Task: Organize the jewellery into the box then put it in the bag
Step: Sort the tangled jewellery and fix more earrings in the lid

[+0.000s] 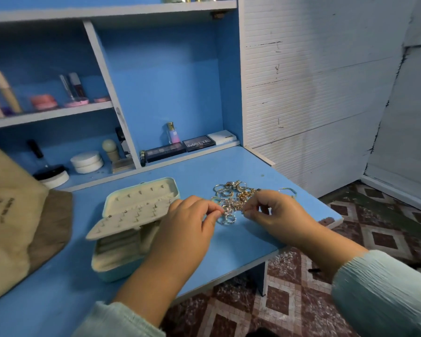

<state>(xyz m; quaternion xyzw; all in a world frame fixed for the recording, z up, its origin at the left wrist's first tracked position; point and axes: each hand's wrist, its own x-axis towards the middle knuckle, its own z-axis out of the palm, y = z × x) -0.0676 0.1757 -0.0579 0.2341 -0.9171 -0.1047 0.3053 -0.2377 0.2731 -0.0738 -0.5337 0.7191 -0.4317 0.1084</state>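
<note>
Pieces are being pinched from the jewellery pile (238, 198) by both hands' fingers (214, 212); the open box (131, 224) is sitting nearly unfilled and the bag (12, 215) unpacked.

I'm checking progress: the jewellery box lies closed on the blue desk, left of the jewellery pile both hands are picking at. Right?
Not quite. The head view shows the jewellery box lying open, lid up. It is on the blue desk, left of the jewellery pile that the left hand and right hand pick at.
</note>
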